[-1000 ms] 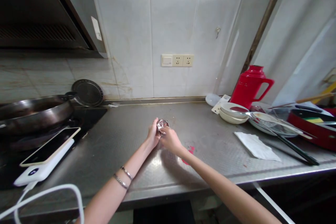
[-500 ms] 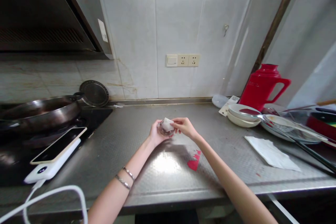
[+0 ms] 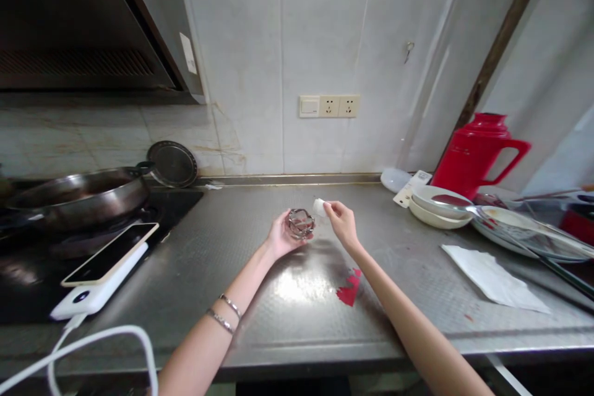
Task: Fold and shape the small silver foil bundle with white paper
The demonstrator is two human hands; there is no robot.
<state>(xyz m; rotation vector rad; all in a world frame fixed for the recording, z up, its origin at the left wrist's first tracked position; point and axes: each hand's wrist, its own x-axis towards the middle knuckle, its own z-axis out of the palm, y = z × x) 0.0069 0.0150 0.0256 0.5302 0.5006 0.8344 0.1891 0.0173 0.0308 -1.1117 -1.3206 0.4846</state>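
My left hand [image 3: 281, 237] is wrapped around a small clear glass bowl [image 3: 301, 224] with a faceted, brownish-looking rim, tilted so that its opening faces me. To the right of it, my right hand [image 3: 341, 223] pinches a small folded piece of white tissue [image 3: 319, 207] between thumb and fingers. A short gap separates the tissue from the bowl. Both hands are held above the steel counter. Below them on the counter lies a torn red scrap [image 3: 349, 289], whose material I cannot make out.
On the left, a steel pan [image 3: 88, 198] sits on the black stove, beside a phone [image 3: 111, 253] on a white power bank [image 3: 99, 281]. Rightward are a red thermos [image 3: 473, 154], white bowls [image 3: 439, 213], a plate with utensils and a flat white tissue [image 3: 494, 278].
My right hand has drawn the tissue out of the glass bowl, away to the right and slightly up. The left hand still holds the bowl, whose inside now shows.
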